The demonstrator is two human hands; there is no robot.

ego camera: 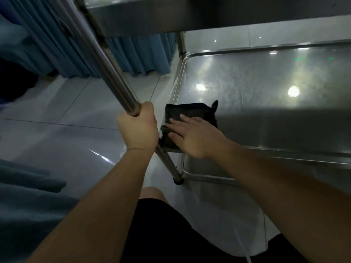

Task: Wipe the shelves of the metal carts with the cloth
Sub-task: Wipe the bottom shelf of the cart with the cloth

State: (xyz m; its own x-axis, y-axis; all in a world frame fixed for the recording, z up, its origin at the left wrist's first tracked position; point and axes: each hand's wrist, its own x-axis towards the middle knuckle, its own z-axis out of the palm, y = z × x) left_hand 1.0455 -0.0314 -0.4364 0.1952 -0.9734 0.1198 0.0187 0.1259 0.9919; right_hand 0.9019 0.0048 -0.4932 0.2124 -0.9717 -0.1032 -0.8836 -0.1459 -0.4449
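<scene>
A stainless steel cart stands in front of me, seen from low down. Its lower shelf (266,88) is a shiny tray with a raised rim. A folded black cloth (188,111) lies at the shelf's near left corner. My right hand (193,135) presses flat on the cloth with straight fingers. My left hand (138,128) grips the cart's near left upright post (106,59). The underside of the upper shelf (190,14) runs across the top of the view.
Blue pleated curtains (62,44) hang at the left and behind the cart. The floor (57,120) is glossy grey tile. A blue fabric surface (24,205) sits at the lower left. My knee and black shorts (161,224) are below the cart's foot (178,181).
</scene>
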